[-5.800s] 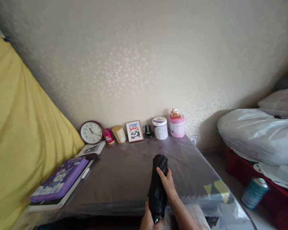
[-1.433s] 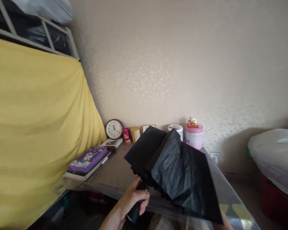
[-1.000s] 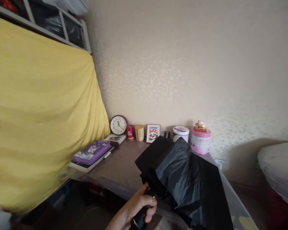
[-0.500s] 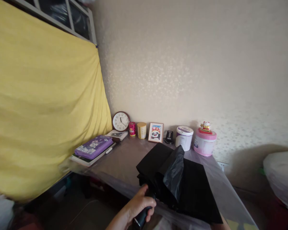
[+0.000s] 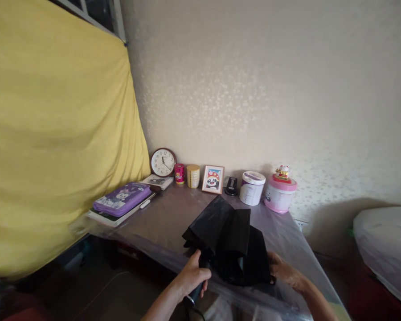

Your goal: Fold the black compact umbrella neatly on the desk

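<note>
A black folding umbrella [image 5: 225, 234] lies loosely bunched over the near part of the table, its fabric panels fanned out in folds. My left hand [image 5: 194, 274] is wrapped around its dark handle, which points down toward me. At the right side of the canopy, my right hand [image 5: 282, 269] pinches the edge of a fabric panel. Folds of cloth hide the umbrella's ribs and shaft, and part of my right fingers is behind the fabric.
Along the wall on the table [image 5: 167, 214] stand a clock [image 5: 163, 162], a pink can [image 5: 179, 174], a yellow-lidded jar [image 5: 193, 176], a panda picture frame [image 5: 213, 179], a white tub [image 5: 252, 188] and a pink tub [image 5: 280, 194] with a figurine. A purple case [image 5: 122, 199] lies left.
My right hand has come up from the lower edge into view, holding the fabric. The right-hand panel has been drawn in, so the canopy is narrower. My left hand keeps the handle.
</note>
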Tool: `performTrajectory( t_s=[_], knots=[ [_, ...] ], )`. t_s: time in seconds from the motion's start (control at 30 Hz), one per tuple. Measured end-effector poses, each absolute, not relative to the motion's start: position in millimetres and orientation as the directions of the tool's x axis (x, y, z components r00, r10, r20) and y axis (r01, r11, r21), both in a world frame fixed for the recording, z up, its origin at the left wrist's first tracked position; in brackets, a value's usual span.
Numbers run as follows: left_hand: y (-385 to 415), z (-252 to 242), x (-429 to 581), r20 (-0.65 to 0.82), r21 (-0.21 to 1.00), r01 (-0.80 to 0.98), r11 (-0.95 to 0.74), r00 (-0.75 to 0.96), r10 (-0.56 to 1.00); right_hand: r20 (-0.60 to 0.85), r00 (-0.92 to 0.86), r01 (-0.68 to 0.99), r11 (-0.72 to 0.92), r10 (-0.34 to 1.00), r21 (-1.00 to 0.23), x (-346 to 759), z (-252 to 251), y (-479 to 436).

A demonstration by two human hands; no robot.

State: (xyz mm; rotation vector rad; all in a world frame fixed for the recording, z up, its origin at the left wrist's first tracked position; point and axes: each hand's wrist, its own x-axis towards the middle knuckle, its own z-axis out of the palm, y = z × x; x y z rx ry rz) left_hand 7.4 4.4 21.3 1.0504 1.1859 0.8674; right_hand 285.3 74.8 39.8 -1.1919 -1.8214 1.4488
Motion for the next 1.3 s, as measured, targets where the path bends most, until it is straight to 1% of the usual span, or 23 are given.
performTrajectory(
  t_s=[0.07, 0.13, 0.17, 0.23, 0.33, 0.4, 0.47, 0.57, 0.7, 0.8, 0.87, 0.93, 1.0, 1.07, 1.17, 1.3],
  knots=[
    [6, 20, 8, -0.305, 0.951, 0.007, 0.309, 0.175, 0.936, -0.190, -0.511, 0.364, 0.011, 0.838, -0.931, 289, 36, 75],
    [8, 19, 10, -0.315, 0.948, 0.010, 0.318, 0.166, 0.935, -0.203, -0.482, 0.457, 0.047, 0.852, -0.888, 298, 33, 75],
    [9, 19, 10, -0.319, 0.947, 0.012, 0.321, 0.160, 0.934, -0.175, -0.450, 0.521, 0.099, 0.876, -0.848, 303, 33, 75],
    [12, 19, 12, -0.328, 0.944, 0.018, 0.329, 0.149, 0.933, -0.066, -0.393, 0.647, 0.224, 0.917, -0.729, 316, 35, 75],
    [16, 20, 17, -0.337, 0.941, 0.035, 0.336, 0.126, 0.933, 0.113, -0.350, 0.756, 0.352, 0.930, -0.552, 335, 41, 73],
    [18, 22, 21, -0.339, 0.941, 0.055, 0.334, 0.107, 0.935, 0.179, -0.328, 0.781, 0.373, 0.928, -0.500, 347, 42, 72],
    [19, 23, 24, -0.334, 0.941, 0.083, 0.327, 0.091, 0.938, 0.198, -0.315, 0.788, 0.372, 0.928, -0.490, 357, 39, 70],
    [18, 24, 27, -0.327, 0.941, 0.126, 0.315, 0.090, 0.941, 0.183, -0.292, 0.767, 0.344, 0.939, -0.541, 366, 27, 66],
    [17, 23, 23, -0.348, 0.933, 0.145, 0.330, 0.131, 0.928, 0.123, -0.235, 0.690, 0.255, 0.964, -0.678, 375, 14, 58],
    [15, 17, 18, -0.386, 0.922, 0.102, 0.373, 0.175, 0.906, 0.071, -0.190, 0.552, 0.166, 0.979, -0.817, 381, 6, 51],
    [13, 13, 17, -0.403, 0.914, 0.055, 0.401, 0.208, 0.891, 0.067, -0.102, 0.427, 0.105, 0.992, -0.898, 385, 1, 49],
    [11, 8, 17, -0.413, 0.907, 0.017, 0.421, 0.230, 0.881, 0.070, 0.013, 0.316, 0.063, 0.997, -0.947, 388, -4, 48],
    [10, 5, 20, -0.423, 0.901, 0.005, 0.434, 0.231, 0.876, 0.069, 0.107, 0.243, 0.041, 0.992, -0.969, 391, -9, 48],
    [9, 4, 25, -0.430, 0.900, 0.024, 0.435, 0.210, 0.878, 0.073, 0.153, 0.208, 0.040, 0.986, -0.977, 393, -13, 49],
    [8, 4, 32, -0.424, 0.905, 0.098, 0.413, 0.162, 0.891, 0.092, 0.190, 0.220, 0.049, 0.978, -0.974, 395, -17, 49],
    [7, 6, 35, -0.380, 0.903, 0.261, 0.341, 0.113, 0.918, 0.129, 0.216, 0.265, 0.069, 0.968, -0.962, 396, -20, 48]
  ],
)
